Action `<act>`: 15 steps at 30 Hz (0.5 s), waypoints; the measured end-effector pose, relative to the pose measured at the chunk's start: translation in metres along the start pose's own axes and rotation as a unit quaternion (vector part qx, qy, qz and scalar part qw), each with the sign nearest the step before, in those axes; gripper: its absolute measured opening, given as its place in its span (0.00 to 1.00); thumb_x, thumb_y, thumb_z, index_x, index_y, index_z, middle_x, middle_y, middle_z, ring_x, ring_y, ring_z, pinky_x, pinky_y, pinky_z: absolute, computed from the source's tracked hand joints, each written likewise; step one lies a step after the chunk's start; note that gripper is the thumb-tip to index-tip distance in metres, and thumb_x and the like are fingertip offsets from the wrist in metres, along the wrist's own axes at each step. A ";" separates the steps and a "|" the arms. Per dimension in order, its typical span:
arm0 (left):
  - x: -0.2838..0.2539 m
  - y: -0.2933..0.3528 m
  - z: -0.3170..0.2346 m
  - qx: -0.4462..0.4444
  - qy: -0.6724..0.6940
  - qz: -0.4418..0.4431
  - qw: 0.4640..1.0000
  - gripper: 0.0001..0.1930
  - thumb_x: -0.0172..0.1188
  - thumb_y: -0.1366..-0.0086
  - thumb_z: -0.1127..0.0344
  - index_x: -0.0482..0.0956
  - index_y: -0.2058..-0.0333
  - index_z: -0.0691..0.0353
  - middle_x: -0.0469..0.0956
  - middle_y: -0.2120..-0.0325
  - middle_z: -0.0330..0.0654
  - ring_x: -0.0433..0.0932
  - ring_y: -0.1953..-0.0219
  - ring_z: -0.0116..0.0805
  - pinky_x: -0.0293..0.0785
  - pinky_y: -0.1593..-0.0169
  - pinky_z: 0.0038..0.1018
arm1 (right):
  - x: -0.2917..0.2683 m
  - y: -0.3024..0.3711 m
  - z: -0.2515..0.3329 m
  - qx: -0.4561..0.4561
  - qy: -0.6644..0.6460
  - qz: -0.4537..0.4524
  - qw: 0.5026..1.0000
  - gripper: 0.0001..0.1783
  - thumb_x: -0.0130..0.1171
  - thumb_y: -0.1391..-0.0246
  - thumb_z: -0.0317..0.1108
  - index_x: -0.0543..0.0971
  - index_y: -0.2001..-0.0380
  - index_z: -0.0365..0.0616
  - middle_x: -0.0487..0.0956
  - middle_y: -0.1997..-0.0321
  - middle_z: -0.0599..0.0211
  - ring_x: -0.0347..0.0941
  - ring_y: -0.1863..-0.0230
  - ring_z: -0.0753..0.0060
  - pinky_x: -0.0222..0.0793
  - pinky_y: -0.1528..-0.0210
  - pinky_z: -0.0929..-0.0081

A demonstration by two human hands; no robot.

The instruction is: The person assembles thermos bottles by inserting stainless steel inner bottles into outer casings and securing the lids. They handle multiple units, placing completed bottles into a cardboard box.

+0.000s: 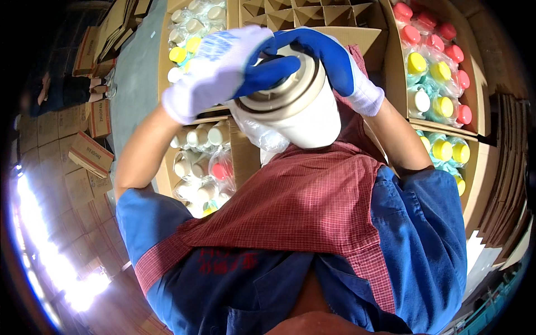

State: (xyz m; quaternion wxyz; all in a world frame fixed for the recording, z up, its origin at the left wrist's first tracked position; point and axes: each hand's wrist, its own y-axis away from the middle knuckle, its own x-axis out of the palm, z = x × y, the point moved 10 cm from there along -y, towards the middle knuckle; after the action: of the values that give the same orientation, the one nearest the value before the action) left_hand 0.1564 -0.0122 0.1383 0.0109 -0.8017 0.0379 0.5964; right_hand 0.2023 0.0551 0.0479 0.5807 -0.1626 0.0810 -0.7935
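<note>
In front of my chest I hold a white cylindrical canister (315,120) with a beige, ringed top, tilted so its top leans away from me. My left hand (229,70), in a white glove with blue palm and fingers, is closed over the left of the top, thumb lying across it. My right hand (335,64), gloved alike, curls round the far right of the rim. Its fingertips are partly hidden. Clear plastic film (262,134) hangs beside the canister's left side. Whether the top turns or comes off, I cannot tell.
Open cartons of plastic-wrapped, capped containers stand at the left (202,162) and right (438,72). Ahead is a carton with cardboard dividers (279,8). Flattened cardboard (508,167) is stacked far right. Closed cartons (89,153) and another person (70,89) are at far left.
</note>
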 end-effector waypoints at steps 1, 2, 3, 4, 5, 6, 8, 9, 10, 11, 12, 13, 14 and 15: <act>-0.010 0.003 -0.011 0.083 0.060 0.005 0.995 0.20 0.61 0.44 0.69 0.74 0.52 0.65 0.75 0.57 0.50 0.75 0.59 0.47 0.71 0.52 0.31 | 0.003 -0.001 0.002 -0.002 -0.016 -0.004 1.000 0.16 0.44 0.37 0.32 0.73 0.49 0.38 0.76 0.48 0.62 0.71 0.46 0.72 0.65 0.41 0.73; -0.013 0.003 -0.021 0.160 0.078 -0.021 0.984 0.22 0.61 0.43 0.68 0.74 0.48 0.62 0.75 0.56 0.47 0.74 0.56 0.45 0.69 0.48 0.32 | 0.012 0.005 0.032 -0.112 0.168 0.054 0.978 0.16 0.44 0.36 0.33 0.73 0.50 0.37 0.76 0.48 0.63 0.71 0.46 0.72 0.65 0.41 0.73; -0.010 0.006 -0.022 0.161 0.077 -0.017 0.984 0.22 0.61 0.43 0.69 0.74 0.48 0.61 0.75 0.56 0.46 0.74 0.56 0.45 0.68 0.47 0.32 | 0.008 0.003 0.020 -0.064 0.065 0.047 0.995 0.16 0.44 0.36 0.33 0.73 0.50 0.37 0.76 0.48 0.63 0.71 0.46 0.72 0.65 0.41 0.73; -0.005 0.009 -0.024 0.163 0.076 -0.012 0.984 0.22 0.60 0.43 0.71 0.73 0.48 0.61 0.75 0.56 0.46 0.74 0.56 0.44 0.68 0.47 0.32 | 0.006 0.001 0.006 -0.016 -0.038 0.039 0.998 0.16 0.44 0.36 0.34 0.73 0.50 0.38 0.76 0.48 0.63 0.71 0.46 0.72 0.64 0.41 0.73; 0.000 0.011 -0.025 0.165 0.076 -0.008 0.983 0.21 0.59 0.42 0.72 0.73 0.48 0.60 0.75 0.56 0.46 0.73 0.56 0.44 0.68 0.47 0.32 | 0.004 0.004 0.001 0.008 -0.027 0.032 0.999 0.17 0.44 0.36 0.34 0.73 0.48 0.38 0.76 0.47 0.63 0.71 0.46 0.71 0.64 0.40 0.73; 0.004 0.011 -0.014 0.134 0.064 -0.006 0.989 0.19 0.59 0.42 0.72 0.74 0.50 0.61 0.76 0.58 0.46 0.74 0.57 0.44 0.69 0.48 0.32 | 0.007 0.001 0.001 0.006 -0.005 0.037 0.999 0.17 0.44 0.36 0.34 0.73 0.48 0.38 0.76 0.47 0.62 0.71 0.46 0.71 0.64 0.40 0.73; 0.012 0.008 0.009 0.073 0.041 -0.006 0.996 0.16 0.59 0.41 0.71 0.75 0.53 0.62 0.77 0.61 0.47 0.75 0.60 0.45 0.70 0.52 0.31 | 0.012 -0.001 -0.001 0.004 0.040 0.047 0.998 0.18 0.44 0.36 0.34 0.72 0.46 0.39 0.76 0.47 0.62 0.71 0.45 0.71 0.63 0.39 0.73; 0.011 0.006 0.012 0.055 0.023 -0.008 0.998 0.15 0.59 0.41 0.70 0.75 0.55 0.63 0.77 0.62 0.47 0.76 0.61 0.46 0.71 0.53 0.31 | 0.011 0.002 -0.005 0.003 -0.012 0.029 0.999 0.18 0.44 0.36 0.34 0.73 0.47 0.39 0.76 0.47 0.62 0.71 0.46 0.70 0.64 0.39 0.73; 0.008 0.004 0.014 0.036 0.005 -0.011 0.999 0.14 0.59 0.41 0.69 0.75 0.56 0.63 0.77 0.64 0.47 0.76 0.62 0.47 0.72 0.55 0.31 | 0.010 0.003 -0.007 0.001 -0.065 0.011 0.998 0.18 0.44 0.36 0.34 0.73 0.47 0.39 0.76 0.48 0.61 0.72 0.46 0.70 0.65 0.40 0.73; 0.002 0.002 0.014 0.017 -0.013 -0.013 1.000 0.13 0.59 0.40 0.68 0.75 0.57 0.64 0.78 0.66 0.47 0.77 0.63 0.48 0.72 0.56 0.31 | 0.013 0.000 -0.001 -0.027 -0.052 0.026 0.998 0.18 0.44 0.36 0.34 0.74 0.48 0.39 0.76 0.47 0.61 0.72 0.47 0.70 0.65 0.40 0.73; -0.003 0.000 0.017 -0.001 -0.031 -0.018 0.999 0.13 0.59 0.40 0.66 0.75 0.58 0.64 0.78 0.67 0.47 0.78 0.65 0.49 0.73 0.58 0.31 | 0.016 -0.005 0.009 -0.053 -0.036 0.043 0.997 0.17 0.45 0.36 0.33 0.74 0.48 0.39 0.76 0.47 0.61 0.73 0.47 0.70 0.66 0.41 0.73; -0.021 0.000 0.005 0.035 0.017 -0.065 0.997 0.18 0.56 0.36 0.56 0.76 0.54 0.62 0.78 0.65 0.48 0.79 0.63 0.46 0.74 0.59 0.33 | 0.007 -0.008 -0.002 -0.029 -0.015 0.042 0.999 0.17 0.45 0.36 0.33 0.74 0.48 0.38 0.76 0.47 0.60 0.73 0.48 0.70 0.66 0.41 0.74; -0.023 -0.002 0.005 0.086 0.084 -0.111 0.987 0.20 0.55 0.34 0.56 0.74 0.48 0.61 0.77 0.59 0.49 0.78 0.55 0.44 0.72 0.50 0.31 | -0.008 -0.017 -0.016 -0.004 0.006 0.041 0.999 0.17 0.45 0.36 0.32 0.74 0.48 0.38 0.76 0.48 0.60 0.73 0.48 0.70 0.66 0.42 0.74; -0.010 -0.005 0.005 0.062 0.394 -0.116 0.910 0.22 0.55 0.34 0.57 0.71 0.45 0.61 0.76 0.55 0.50 0.75 0.51 0.45 0.68 0.46 0.32 | -0.015 -0.025 -0.005 -0.110 0.063 0.082 0.989 0.16 0.45 0.36 0.32 0.74 0.49 0.39 0.77 0.49 0.60 0.73 0.49 0.70 0.67 0.43 0.74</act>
State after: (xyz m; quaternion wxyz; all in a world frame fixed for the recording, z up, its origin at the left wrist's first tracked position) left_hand 0.1494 -0.0064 0.1460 0.1139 -0.9680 -0.0176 0.2231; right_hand 0.1825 0.0770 0.0491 0.6160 -0.1679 0.2175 -0.7382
